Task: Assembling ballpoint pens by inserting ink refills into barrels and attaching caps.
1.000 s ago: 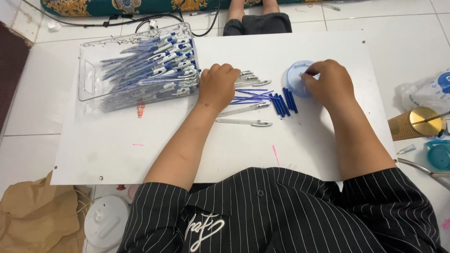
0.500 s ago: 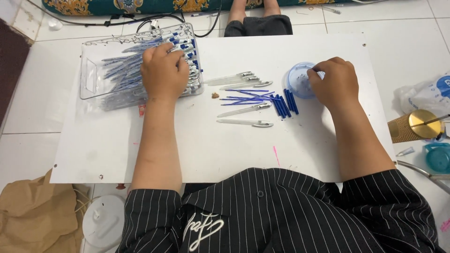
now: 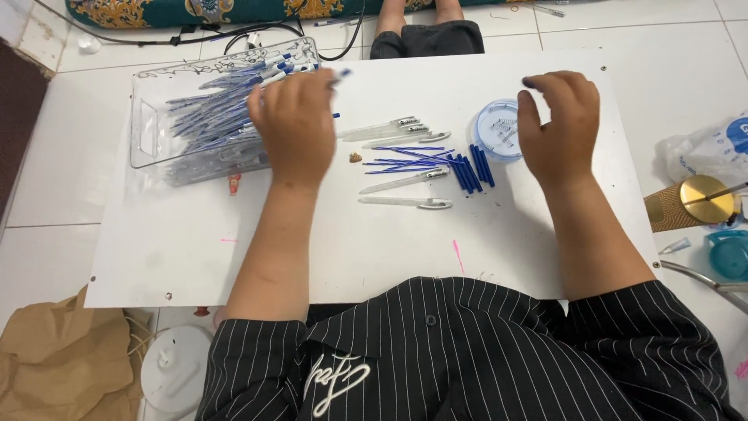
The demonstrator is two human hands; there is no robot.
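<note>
My left hand (image 3: 292, 129) hovers over the right end of a clear plastic tray (image 3: 148, 117) full of blue-capped pens, closed around a pen (image 3: 340, 76) whose blue tip sticks out past the fingers. My right hand (image 3: 561, 129) hangs just right of a small round blue dish (image 3: 495, 129), fingers apart and holding nothing I can see. Between the hands, on the white board (image 3: 389, 249), lie clear pen barrels (image 3: 386, 129), thin blue refills (image 3: 413, 160) and a row of blue caps (image 3: 471, 168). Two more barrels (image 3: 405, 203) lie nearer me.
Right of the board stand a brown paper cup with a gold lid (image 3: 689, 203), a teal container (image 3: 728, 253) and a plastic bag (image 3: 713, 148). A crumpled brown paper bag (image 3: 54, 366) and a white round object (image 3: 175, 370) sit lower left. Another person's legs (image 3: 425, 27) are beyond the board.
My left hand went from the loose parts to the tray and now comes off it with a pen. My right hand has drawn back right from the blue dish.
</note>
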